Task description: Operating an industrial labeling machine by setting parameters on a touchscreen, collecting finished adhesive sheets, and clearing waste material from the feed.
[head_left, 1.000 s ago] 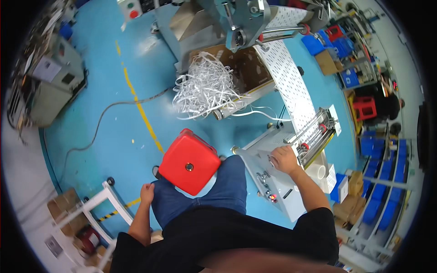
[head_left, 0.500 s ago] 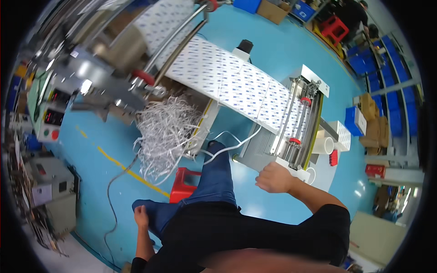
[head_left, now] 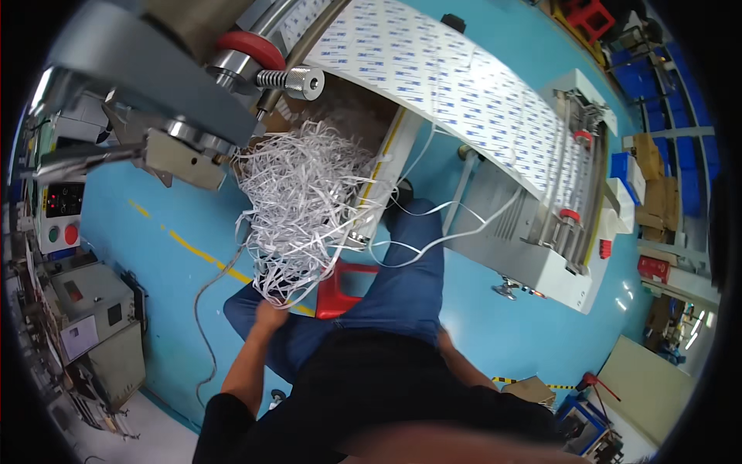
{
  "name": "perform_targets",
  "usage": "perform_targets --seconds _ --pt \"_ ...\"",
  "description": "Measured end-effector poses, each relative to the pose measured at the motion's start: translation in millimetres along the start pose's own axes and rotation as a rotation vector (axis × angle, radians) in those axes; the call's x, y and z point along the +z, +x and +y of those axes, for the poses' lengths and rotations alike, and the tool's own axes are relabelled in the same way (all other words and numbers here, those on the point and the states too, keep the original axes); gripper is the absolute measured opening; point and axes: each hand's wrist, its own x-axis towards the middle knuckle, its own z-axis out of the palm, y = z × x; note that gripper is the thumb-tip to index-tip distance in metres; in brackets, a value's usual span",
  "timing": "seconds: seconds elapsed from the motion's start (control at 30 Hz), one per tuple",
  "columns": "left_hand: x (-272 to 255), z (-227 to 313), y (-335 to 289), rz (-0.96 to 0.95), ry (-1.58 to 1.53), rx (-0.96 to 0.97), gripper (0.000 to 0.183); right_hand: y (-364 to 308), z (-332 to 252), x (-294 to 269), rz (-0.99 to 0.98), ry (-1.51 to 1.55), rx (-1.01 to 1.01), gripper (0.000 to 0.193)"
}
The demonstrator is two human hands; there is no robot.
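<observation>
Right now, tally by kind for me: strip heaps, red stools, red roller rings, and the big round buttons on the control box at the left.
Strip heap: 1
Red stools: 2
Red roller rings: 3
Big buttons: 2, one green, one red
Total: 8

Ahead of the black shirt (head_left: 367,390) and to its left, the left hand (head_left: 270,315) reaches forward over the left thigh (head_left: 301,340), its finger pose too blurred to tell; the left forearm (head_left: 246,373) slants up from the sleeve. The right hand (head_left: 444,339) hangs low just beside the shirt's right front edge, mostly hidden, its right forearm (head_left: 468,366) angled inward. Ahead of the shirt, the right leg (head_left: 413,267) points forward.
</observation>
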Motion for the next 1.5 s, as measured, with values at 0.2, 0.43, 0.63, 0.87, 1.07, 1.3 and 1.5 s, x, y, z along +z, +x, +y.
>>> perform_targets --seconds 0.2,0.43,0.63,0.87,1.07,1.3,1.5 --pt "154.9 -52.1 83.2 -0.440 -0.417 -0.240 0.040 44.3 -24.3 100.9 -0.100 0.112 0.164 0.036" --pt "-5.6 98.3 134.0 -0.527 -0.967 -0.608 0.051 64.0 -126.5 122.2 -0.031 0.061 0.313 0.037" --pt "-107.3 156.2 121.8 0.232 -0.358 -0.145 0.053 49.9 -161.0 92.1 -0.070 0.016 0.395 0.038" --pt "-162.2 185.4 278.2 0.807 -0.375 0.342 0.069 42.2 -171.8 82.9 -0.117 -0.134 0.233 0.038" --pt "-210.9 147.5 368.7 0.384 0.122 0.268 0.069 12.5 -276.4 185.6 -0.004 -0.727 -0.290 0.031" --pt "-255.3 190.6 364.8 0.212 0.152 0.194 0.045 43.9 -244.8 173.8 0.178 -0.100 -0.013 0.032" --pt "-286.8 206.5 310.4 0.717 0.005 0.342 0.023 84.2 -264.9 168.0 0.119 -0.252 -0.024 0.031"
